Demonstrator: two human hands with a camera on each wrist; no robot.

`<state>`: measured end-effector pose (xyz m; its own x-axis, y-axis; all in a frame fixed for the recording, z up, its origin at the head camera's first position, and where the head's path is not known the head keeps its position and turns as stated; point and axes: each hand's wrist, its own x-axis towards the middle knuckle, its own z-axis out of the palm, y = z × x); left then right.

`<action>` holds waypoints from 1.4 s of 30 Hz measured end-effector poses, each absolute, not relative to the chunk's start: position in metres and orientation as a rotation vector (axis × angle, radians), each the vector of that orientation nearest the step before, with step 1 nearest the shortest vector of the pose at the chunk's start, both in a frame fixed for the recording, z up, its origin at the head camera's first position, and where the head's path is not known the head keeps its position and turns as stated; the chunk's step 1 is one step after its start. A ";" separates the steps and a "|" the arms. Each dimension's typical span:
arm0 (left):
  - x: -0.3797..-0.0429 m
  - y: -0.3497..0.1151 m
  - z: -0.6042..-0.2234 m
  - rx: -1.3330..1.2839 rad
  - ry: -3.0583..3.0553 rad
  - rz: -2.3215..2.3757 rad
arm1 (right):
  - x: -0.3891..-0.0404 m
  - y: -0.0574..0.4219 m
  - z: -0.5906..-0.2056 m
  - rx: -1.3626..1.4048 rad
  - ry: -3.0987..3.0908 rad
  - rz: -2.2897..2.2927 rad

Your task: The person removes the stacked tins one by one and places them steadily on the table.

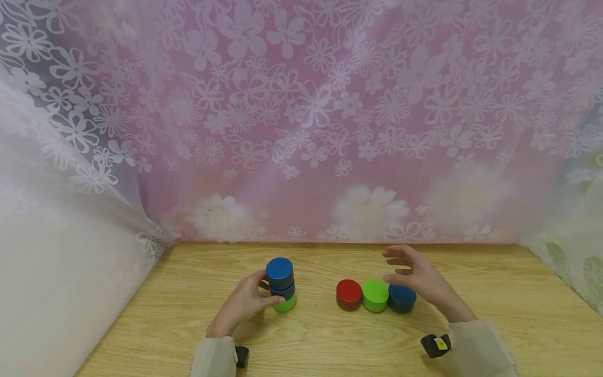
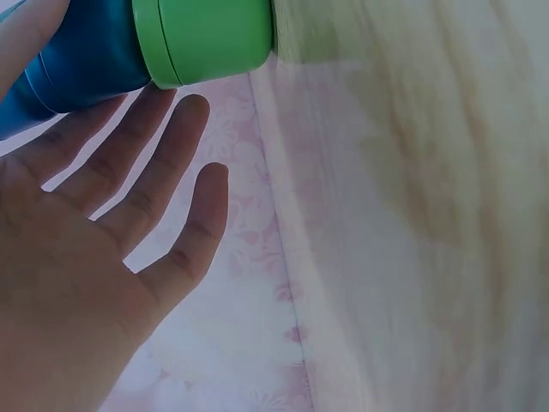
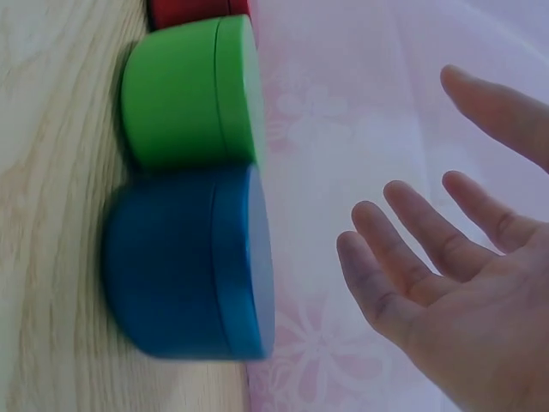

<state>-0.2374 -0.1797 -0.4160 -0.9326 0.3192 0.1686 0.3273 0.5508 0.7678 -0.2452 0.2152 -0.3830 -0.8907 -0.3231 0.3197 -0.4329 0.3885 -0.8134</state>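
In the head view, a stack of two blue tins [image 1: 280, 272] on a green tin [image 1: 285, 302] stands upright on the wooden table. My left hand [image 1: 242, 305] is around it from the left, thumb at the front near the lower blue tin and fingers reaching behind. The left wrist view shows the stacked green tin [image 2: 210, 39], with ring and little fingers apart from it. My right hand [image 1: 421, 277] is raised above a blue tin [image 1: 402, 299], fingers loosely bent, holding nothing. In the right wrist view a gap separates that hand [image 3: 463, 292] from the blue tin [image 3: 180, 266].
Left of that right-hand blue tin, a green tin [image 1: 375, 296] and a red tin [image 1: 349, 295] continue the row, side by side. The wooden table [image 1: 311, 345] meets a pink flowered curtain [image 1: 301, 157] at the back. Pale cloth hangs at both sides.
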 end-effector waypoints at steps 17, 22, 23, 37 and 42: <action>-0.238 -0.181 -0.417 -0.588 -2.760 -1.427 | -0.249 0.181 -0.378 0.737 -2.440 1.636; -0.238 -0.181 -0.417 -0.580 -2.763 -1.427 | -0.251 0.171 -0.380 0.761 -2.406 1.648; -0.238 -0.181 -0.417 -0.579 -2.763 -1.428 | -0.252 0.169 -0.381 0.766 -2.402 1.648; -0.236 -0.181 -0.416 -0.561 -2.766 -1.439 | -0.252 0.144 -0.378 0.805 -2.389 1.760; -0.236 -0.181 -0.416 -0.575 -2.759 -1.448 | -0.253 0.136 -0.382 0.811 -2.405 1.783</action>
